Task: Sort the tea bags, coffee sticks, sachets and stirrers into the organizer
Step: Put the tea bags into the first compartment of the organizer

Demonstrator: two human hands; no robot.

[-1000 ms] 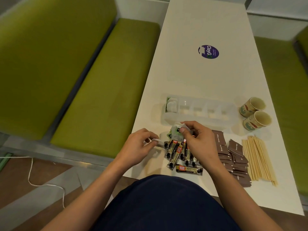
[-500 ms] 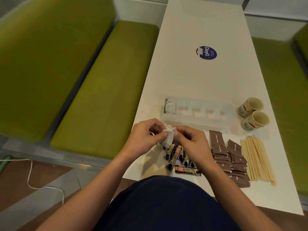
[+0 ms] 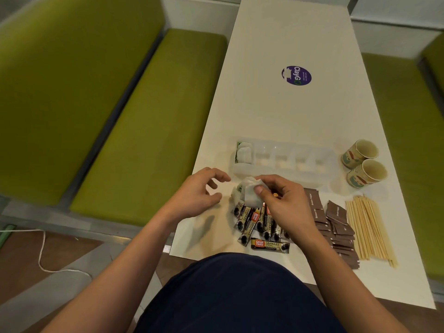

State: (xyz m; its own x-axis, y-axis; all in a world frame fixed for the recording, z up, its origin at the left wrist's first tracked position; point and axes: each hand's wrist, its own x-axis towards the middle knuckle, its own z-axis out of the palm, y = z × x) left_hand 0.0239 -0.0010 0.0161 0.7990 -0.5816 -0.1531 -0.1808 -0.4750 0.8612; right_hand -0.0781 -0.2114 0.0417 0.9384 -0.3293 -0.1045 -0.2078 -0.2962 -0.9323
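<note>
Right hand (image 3: 283,205) pinches a white tea bag (image 3: 251,200) btwn thumb & fingers, just above the coffee sticks (image 3: 255,223). Left hand (image 3: 198,194) just beside it, fingers loosely curled, holding nothing. Clear organizer (image 3: 312,176) behind them on white worktop (image 3: 276,116), w/ stored tea bags (image 3: 244,152) in its leftmost compt. Right of the sticks: brown sachets (image 3: 336,212), then stirrers (image 3: 367,224). Two paper cups (image 3: 360,153) nr organizer's right end.

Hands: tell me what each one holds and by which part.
Right hand pinches a white tea bag by its upper right edge, thumb on top. Left hand holds nothing.
</note>
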